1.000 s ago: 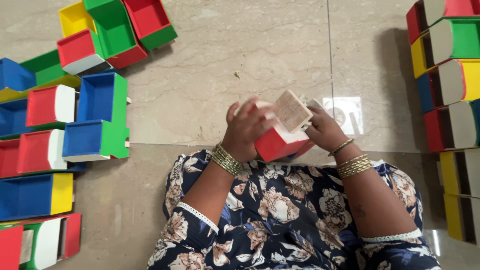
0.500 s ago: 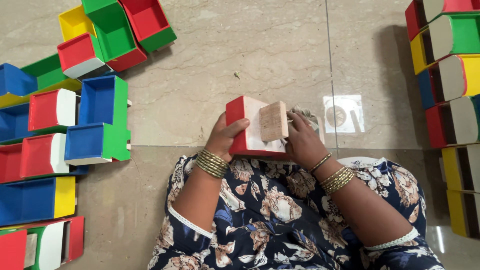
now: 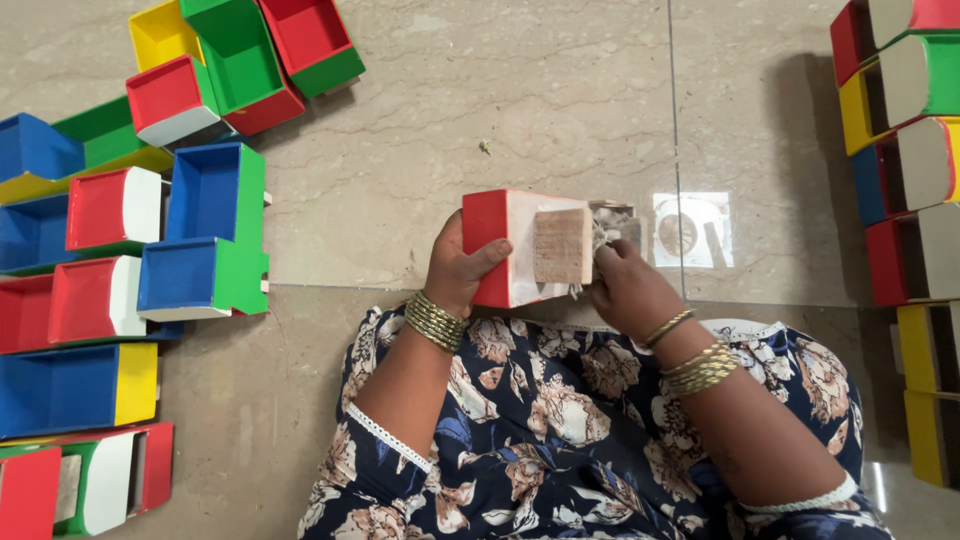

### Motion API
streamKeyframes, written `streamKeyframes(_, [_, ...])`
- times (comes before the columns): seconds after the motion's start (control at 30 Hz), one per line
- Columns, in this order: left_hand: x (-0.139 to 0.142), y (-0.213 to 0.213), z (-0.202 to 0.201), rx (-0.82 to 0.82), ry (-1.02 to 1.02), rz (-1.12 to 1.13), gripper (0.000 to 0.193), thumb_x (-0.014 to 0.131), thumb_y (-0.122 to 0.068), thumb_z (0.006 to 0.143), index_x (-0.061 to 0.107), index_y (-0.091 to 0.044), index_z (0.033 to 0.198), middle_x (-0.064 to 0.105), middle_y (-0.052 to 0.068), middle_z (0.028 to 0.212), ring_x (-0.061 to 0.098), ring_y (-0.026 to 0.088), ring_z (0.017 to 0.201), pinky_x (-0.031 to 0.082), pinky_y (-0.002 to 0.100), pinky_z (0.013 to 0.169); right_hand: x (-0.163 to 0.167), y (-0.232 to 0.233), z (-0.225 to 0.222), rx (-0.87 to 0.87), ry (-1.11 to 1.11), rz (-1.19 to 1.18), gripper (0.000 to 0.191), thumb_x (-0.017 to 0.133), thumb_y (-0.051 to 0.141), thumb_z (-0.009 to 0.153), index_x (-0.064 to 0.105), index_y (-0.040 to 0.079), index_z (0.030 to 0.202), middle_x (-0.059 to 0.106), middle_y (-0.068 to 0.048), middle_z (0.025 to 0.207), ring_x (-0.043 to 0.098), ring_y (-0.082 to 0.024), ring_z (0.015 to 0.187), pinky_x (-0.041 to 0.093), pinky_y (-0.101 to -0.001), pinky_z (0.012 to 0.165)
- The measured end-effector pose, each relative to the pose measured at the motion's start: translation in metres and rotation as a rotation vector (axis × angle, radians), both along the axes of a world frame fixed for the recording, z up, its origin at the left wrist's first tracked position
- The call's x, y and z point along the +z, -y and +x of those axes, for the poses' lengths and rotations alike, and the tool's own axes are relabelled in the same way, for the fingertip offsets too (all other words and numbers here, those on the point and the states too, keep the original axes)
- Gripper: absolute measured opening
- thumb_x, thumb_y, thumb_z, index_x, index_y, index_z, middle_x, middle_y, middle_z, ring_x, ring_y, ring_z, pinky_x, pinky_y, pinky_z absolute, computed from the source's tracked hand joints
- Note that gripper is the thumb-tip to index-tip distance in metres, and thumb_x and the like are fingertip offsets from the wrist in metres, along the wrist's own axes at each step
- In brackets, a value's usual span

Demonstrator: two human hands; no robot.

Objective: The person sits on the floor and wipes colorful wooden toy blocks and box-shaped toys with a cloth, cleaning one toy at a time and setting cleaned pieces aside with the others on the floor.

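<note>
Red-and-white painted wooden box [image 3: 505, 245], gripped at 9 o'clock by left hand [image 3: 458, 272], may slip if right hand [image 3: 625, 290], clasping the sanding block [image 3: 562, 245], presses unevenly.

left hand [image 3: 462, 268]: fingers curled, thumb over top | right hand [image 3: 628, 290]: fingers clenched | forearms angled inward, wrists bent

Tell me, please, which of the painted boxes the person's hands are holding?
The red and white box at centre, gripped by the left hand and right hand; all others lie untouched at the sides.
</note>
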State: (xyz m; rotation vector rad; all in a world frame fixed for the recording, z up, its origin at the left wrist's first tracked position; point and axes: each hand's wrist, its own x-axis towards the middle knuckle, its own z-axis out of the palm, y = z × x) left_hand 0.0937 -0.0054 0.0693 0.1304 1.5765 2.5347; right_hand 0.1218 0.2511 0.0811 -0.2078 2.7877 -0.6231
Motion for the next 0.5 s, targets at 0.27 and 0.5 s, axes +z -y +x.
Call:
streamKeyframes(0.27, [-0.004,-0.004,-0.001,-0.007,-0.178,-0.23,0.056,0.083,-0.02,0.086,0.056,-0.002,0.132,0.07,0.008,0.121,0.069,0.015,0.109,0.058,0.033,0.096,0.051,-0.054,0.014,0.019,-0.514,-0.761,0.029,0.048,0.005,0.078,0.064,0.006,0.102,0.066,-0.01,0.102,0.057,-0.019,0.067,0.053,-0.0281,0.061])
streamKeyframes(0.5, [0.007,-0.019,0.014,-0.122,-0.204,-0.37,0.051,0.081,-0.025,0.089,0.058,-0.003,0.129,0.073,0.006,0.116,0.069,0.011,0.103,0.059,0.031,0.091,0.07,0.022,0.036,0.276,-0.724,-0.329,0.024,0.073,0.008,0.064,0.066,0.009,0.088,0.064,-0.019,0.112,0.066,-0.038,0.102,0.056,-0.0429,0.084])
